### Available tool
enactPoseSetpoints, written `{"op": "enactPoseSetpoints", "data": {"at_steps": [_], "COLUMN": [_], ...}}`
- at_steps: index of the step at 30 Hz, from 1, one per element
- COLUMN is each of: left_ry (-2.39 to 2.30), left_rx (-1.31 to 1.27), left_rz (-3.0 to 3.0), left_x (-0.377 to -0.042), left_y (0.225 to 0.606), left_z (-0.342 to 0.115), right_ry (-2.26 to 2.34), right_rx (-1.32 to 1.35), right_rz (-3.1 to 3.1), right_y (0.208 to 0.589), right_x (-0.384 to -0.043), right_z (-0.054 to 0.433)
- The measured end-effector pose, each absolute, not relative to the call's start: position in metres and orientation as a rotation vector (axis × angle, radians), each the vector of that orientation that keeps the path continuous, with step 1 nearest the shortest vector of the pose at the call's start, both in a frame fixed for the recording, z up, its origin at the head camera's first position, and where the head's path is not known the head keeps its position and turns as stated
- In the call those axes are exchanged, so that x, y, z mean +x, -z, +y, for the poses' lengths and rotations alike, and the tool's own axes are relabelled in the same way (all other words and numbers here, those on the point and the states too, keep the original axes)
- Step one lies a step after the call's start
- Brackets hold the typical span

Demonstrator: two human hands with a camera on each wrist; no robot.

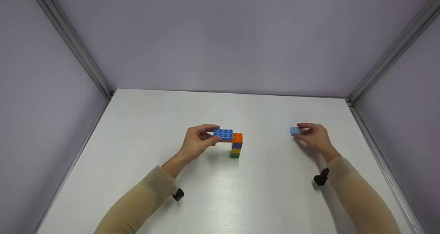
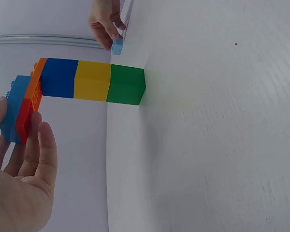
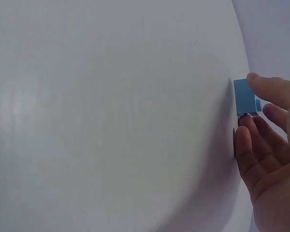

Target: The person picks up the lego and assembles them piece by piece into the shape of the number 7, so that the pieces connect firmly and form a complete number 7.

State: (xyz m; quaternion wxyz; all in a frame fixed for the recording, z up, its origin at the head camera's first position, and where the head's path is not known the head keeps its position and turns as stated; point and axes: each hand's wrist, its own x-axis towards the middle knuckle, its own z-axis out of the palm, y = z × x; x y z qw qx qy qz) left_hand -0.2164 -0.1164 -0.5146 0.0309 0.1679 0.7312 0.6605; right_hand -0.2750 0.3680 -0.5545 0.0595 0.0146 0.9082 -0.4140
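Note:
Near the middle of the table stands a tower of toy bricks: a green brick (image 2: 127,84) at the bottom, then a yellow brick (image 2: 92,80), a dark blue brick (image 2: 59,77) and an orange brick (image 1: 238,137) that juts out to the left. On the jutting part lies a blue eight-stud brick (image 1: 223,134). My left hand (image 1: 197,142) pinches this blue brick, with fingers also under its orange-red underside in the left wrist view. Far to the right, my right hand (image 1: 314,136) pinches a small light blue brick (image 3: 244,96) at the table surface, studs facing up.
The white table (image 1: 268,189) is bounded by a pale back wall (image 1: 227,38) and side walls with metal corner rails (image 1: 77,45). Black wrist devices (image 1: 321,177) hang beside both sleeves.

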Motion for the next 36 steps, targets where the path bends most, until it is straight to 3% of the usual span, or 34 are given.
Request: {"op": "enactPoseSetpoints", "data": {"at_steps": [36], "left_ry": [-1.953], "left_rx": [0.47], "left_rz": [2.386], "left_x": [-0.219], "left_y": [0.514], "left_z": [-0.116], "right_ry": [1.274], "right_rx": [0.034], "right_rz": [2.766], "right_y": [0.551], "right_x": [-0.274], "right_z": [0.355]}}
